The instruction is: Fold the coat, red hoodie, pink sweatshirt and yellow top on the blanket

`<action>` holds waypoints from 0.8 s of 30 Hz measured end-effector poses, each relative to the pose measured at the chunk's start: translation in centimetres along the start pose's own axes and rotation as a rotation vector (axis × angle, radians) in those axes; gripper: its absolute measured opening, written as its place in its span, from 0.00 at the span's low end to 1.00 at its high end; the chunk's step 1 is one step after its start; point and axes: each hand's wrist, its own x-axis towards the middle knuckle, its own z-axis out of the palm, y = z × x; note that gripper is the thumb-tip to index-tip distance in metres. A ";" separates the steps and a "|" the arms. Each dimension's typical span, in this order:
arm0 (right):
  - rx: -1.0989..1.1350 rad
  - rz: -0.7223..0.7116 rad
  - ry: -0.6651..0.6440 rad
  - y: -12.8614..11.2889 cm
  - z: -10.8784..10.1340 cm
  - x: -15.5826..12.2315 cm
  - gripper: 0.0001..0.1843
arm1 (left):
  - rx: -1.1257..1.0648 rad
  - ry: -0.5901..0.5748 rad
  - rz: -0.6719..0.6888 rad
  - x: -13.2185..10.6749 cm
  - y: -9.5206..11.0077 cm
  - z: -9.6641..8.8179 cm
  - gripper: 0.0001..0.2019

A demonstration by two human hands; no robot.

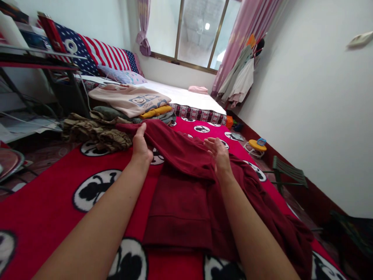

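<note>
A dark red sweatshirt (180,202) lies partly folded across the bed, its hem band toward me. My left hand (142,147) is at its sleeve (166,136), near the cuff end, with the thumb up and the fabric between thumb and fingers; most of the fingers are hidden. The sleeve runs slantwise over the body of the garment. Above the sweatshirt's middle, my right hand (219,155) has its fingers stretched out and slightly apart, palm facing left, gripping nothing. The other side of the sweatshirt spreads rumpled beneath my right forearm.
A red blanket (58,229) with black-and-white round prints covers the bed. Beyond my left hand lie a crumpled brown garment (99,132) and a clothes pile topped by a pale pink shirt (128,97). A cluttered desk (37,64) stands left; a folding stool (288,171) stands right.
</note>
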 end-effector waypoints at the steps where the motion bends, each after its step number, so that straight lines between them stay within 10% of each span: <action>1: -0.030 0.000 -0.057 0.8 0.4 -0.3 0.27 | -0.031 0.020 0.006 0.2 0.3 -0.1 0.06; 5: -0.214 0.029 -0.338 4.2 2.6 -1.8 0.32 | 0.030 0.020 0.046 0.7 0.5 -0.4 0.06; 9: -0.137 0.078 -0.325 4.6 3.2 -2.3 0.36 | 0.358 -0.061 0.212 -0.4 -0.5 -0.1 0.10; 12: 0.139 0.240 -0.224 2.9 2.1 -1.5 0.40 | 0.926 -0.572 0.385 -2.8 -1.8 0.1 0.21; 16: 0.318 0.345 -0.122 1.4 0.1 -0.4 0.37 | 1.722 -1.177 0.293 -5.7 -3.9 -0.5 0.39; 24: 0.096 0.272 0.066 2.8 -1.8 0.0 0.19 | 1.874 -1.011 0.468 -5.4 -3.8 -0.6 0.22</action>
